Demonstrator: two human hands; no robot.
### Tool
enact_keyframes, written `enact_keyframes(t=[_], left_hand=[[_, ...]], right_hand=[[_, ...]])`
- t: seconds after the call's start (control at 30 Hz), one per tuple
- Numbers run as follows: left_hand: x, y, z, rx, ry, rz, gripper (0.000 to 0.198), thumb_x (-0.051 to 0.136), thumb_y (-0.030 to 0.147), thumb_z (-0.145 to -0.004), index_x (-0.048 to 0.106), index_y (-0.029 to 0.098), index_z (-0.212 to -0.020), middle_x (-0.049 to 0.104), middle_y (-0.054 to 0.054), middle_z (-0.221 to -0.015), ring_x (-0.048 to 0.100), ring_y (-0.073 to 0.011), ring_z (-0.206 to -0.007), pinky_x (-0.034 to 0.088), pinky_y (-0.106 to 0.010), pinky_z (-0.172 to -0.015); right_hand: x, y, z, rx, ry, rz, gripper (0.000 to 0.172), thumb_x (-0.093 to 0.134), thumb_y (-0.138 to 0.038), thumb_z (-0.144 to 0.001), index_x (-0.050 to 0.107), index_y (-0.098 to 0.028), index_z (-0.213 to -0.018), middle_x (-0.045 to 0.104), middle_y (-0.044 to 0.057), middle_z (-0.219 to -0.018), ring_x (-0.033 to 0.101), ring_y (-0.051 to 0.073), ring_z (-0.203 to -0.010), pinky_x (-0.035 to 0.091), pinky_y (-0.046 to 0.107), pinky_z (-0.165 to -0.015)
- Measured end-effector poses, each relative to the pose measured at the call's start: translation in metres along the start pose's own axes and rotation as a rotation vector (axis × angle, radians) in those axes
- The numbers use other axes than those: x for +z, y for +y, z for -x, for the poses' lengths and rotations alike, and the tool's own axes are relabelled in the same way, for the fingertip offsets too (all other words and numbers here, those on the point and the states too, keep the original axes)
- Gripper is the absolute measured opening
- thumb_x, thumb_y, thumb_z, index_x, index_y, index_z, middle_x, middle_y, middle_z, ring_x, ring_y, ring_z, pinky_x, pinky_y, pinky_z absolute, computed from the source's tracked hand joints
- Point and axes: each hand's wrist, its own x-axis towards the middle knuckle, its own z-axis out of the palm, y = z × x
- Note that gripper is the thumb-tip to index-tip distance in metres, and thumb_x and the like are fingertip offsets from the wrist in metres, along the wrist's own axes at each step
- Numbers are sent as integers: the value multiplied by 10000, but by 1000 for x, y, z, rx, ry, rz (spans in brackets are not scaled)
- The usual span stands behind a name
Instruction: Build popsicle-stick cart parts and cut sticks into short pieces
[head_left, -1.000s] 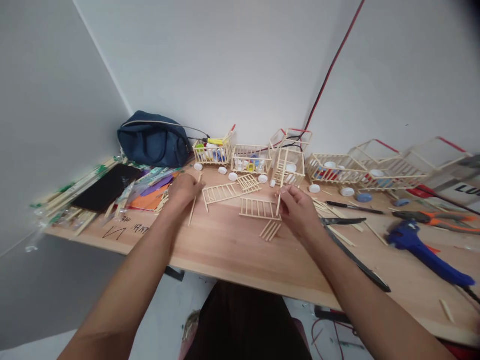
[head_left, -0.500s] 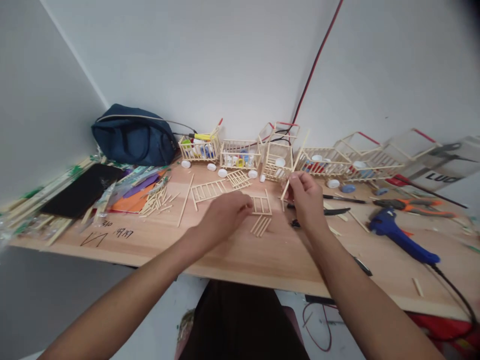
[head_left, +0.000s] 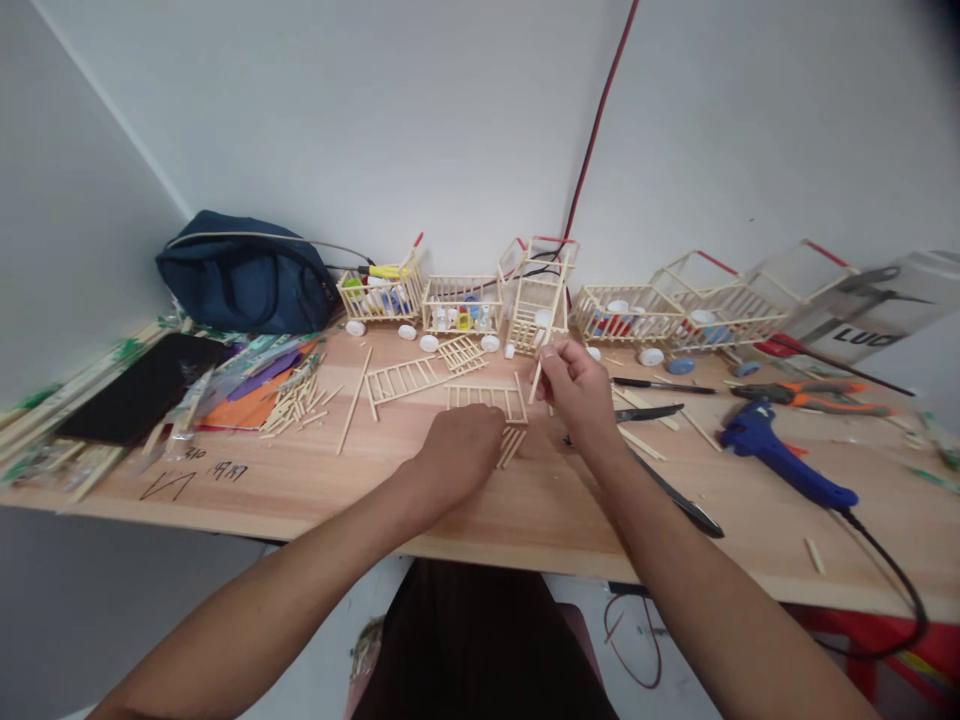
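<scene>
R hand [head_left: 576, 385] pinching thin stick [head_left: 535, 381], fingertips together on it, stick slanting over bench [head_left: 300, 490] mid, btwn front & back edges. L hand [head_left: 463, 450] covering part of ladder-like frame [head_left: 480, 389], also mid-bench, & short sticks [head_left: 513, 448] nearer front edge; fingers hidden, can't tell grip. Stick carts [head_left: 459, 329] standing along back edge. Blue glue gun [head_left: 787, 460] lying twd R end.
</scene>
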Motion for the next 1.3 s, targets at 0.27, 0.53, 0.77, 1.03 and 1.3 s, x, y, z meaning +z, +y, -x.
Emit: enact_keyframes(t=[0.27,0.53,0.77,1.03,1.3], left_hand=[[-9,-5,8,-63,-33,6,198,422,122,-826,617,148,-847,676,-135,-877,644,-275,-853,456,-363,-705],[-21,-33,-4,-238,49,1177,111,647,210,-753,645,135,-834,579,16,-641,493,-81,-547,380,-221,-563],[-5,-33,-16,-299,0,1740,315,847,327,-601,651,106,-712,591,11,-640,501,-50,-545,396,-190,-524],[-1,-32,-15,-366,-79,1709,315,862,325,-588,655,97,-656,627,-21,-611,541,-68,-525,404,-188,-477],[-2,-30,-14,-384,-64,1710,266,850,273,-627,666,87,-674,635,-21,-606,563,-67,-528,452,-184,-500]], right_hand=[[1,3,-1,15,-19,-28,293,587,-481,-851,531,-211,-752,512,-43,-582,429,79,-490,301,201,-448],[12,-5,6,156,-118,-184,375,675,-537,-744,517,-200,-702,507,-60,-546,373,56,-432,269,197,-410],[16,2,7,193,-239,-152,370,687,-524,-740,526,-197,-675,541,-48,-557,428,62,-453,319,193,-424],[18,0,8,183,-285,-82,396,671,-568,-734,539,-198,-682,544,-43,-558,441,66,-446,319,200,-416],[19,3,9,164,-273,-95,389,671,-565,-739,522,-207,-702,551,-43,-562,458,73,-452,344,200,-425]])
